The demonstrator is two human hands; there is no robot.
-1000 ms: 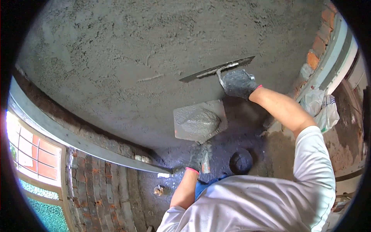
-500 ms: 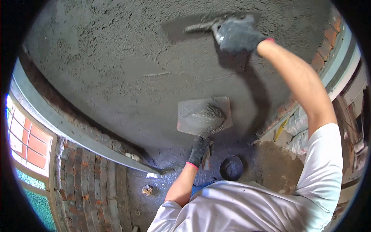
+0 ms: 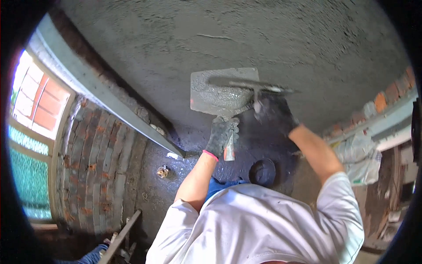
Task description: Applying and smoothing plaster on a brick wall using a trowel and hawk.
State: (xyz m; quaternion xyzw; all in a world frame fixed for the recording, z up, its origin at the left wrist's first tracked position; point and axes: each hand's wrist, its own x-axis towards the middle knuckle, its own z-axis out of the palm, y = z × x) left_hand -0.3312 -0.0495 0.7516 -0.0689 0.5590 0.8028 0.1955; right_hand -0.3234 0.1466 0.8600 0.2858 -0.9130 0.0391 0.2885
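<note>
- White cloth of the wearer's shirt (image 3: 259, 220) fills six o'clock, nearest the camera.
- Left forearm (image 3: 191, 178) rises from seven o'clock towards one, elbow bent; the right forearm (image 3: 318, 152) slants from four o'clock towards ten, meeting it over the work.
- Left hand (image 3: 220, 134), in a dark glove, is clenched beneath a flat board (image 3: 198, 106) at its twelve o'clock, holding it out before the body.
- Wet grey mortar (image 3: 226, 97) lies heaped across the board's middle.
- Right hand (image 3: 274, 108), also gloved, is at two o'clock from the left and grasps a long-bladed trowel (image 3: 246, 83) by its handle. The blade points to nine o'clock, across the board's far half. Motion blur smears it, so whether it touches the heap I can't fairly say.
- Judging by this layout, the step in hand is working mortar on the board with the trowel; the next move seems to call for a steady, level board and a shallow blade angle.
- Round dark bucket (image 3: 262, 172) stands on the wet floor (image 3: 200, 163), at four to five o'clock from the left hand.
- Farther off, a mortar-coated wall (image 3: 285, 48) spreads across twelve o'clock; a pale beam (image 3: 110, 94) runs along ten, and a barred window (image 3: 48, 99) sits beyond it.
</note>
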